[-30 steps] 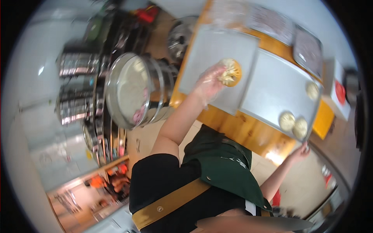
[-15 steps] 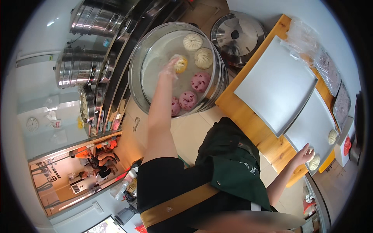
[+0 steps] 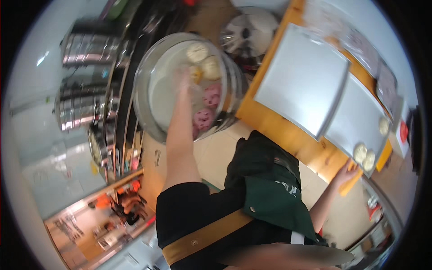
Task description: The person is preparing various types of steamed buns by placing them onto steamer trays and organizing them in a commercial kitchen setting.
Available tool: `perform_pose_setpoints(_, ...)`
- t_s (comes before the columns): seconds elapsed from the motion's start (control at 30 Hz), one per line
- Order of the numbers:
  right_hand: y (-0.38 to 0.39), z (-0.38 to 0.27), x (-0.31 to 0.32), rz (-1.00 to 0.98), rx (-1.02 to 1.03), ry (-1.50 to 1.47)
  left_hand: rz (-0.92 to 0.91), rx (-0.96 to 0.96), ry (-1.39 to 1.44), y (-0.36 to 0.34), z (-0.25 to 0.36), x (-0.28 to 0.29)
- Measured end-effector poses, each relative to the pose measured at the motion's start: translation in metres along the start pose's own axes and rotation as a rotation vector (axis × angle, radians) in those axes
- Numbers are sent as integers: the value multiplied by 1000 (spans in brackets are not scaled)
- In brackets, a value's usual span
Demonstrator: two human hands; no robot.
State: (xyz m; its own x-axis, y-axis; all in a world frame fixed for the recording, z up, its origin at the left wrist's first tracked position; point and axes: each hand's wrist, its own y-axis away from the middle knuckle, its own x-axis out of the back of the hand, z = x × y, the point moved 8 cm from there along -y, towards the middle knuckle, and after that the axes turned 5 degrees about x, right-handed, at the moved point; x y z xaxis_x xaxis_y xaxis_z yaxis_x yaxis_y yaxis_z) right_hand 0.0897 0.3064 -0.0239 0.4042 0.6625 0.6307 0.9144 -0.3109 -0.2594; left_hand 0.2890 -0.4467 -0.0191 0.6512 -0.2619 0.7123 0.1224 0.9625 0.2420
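My left hand (image 3: 183, 81), in a thin clear plastic glove, reaches into a round metal steamer (image 3: 155, 114). It rests against a yellow-topped bun (image 3: 196, 74); blur hides how its fingers sit. Two white pleated buns, one far (image 3: 197, 52) and one beside it (image 3: 210, 68), lie in the steamer with several pink speckled buns (image 3: 203, 118). To the right, my right hand (image 3: 345, 173) is at the near edge of a metal tray (image 3: 348, 121). Its thumb and fingers look apart, just short of two pale pleated buns (image 3: 360, 153). A third pale bun (image 3: 383, 126) sits farther along.
A second metal tray (image 3: 301, 76) lies on the wooden table (image 3: 249, 105). Behind the steamer stands a round metal lid (image 3: 247, 33). Stacked steamers (image 3: 83, 105) line the left wall. Clear plastic wrap (image 3: 326, 20) covers the table's far end. People sit beyond a window at lower left.
The view has swung and blurred. My right hand has drawn back from the pale bun to the tray's edge. The yellow-topped bun is closer to the white one; my left hand stays beside it.
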Motion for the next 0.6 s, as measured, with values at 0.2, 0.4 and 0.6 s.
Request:
perform_pose_setpoints(0.2,-2,92,15,158,-313,-94,-36,-555,530,208,189,-56)
perform_pose_setpoints(0.4,-45,155,52,244,-562,-72,-1065,-444,418,455,223,-323)
perform_pose_setpoints(0.6,-102,192,55,121,-632,-381,-1202,-223,81,588,225,-521)
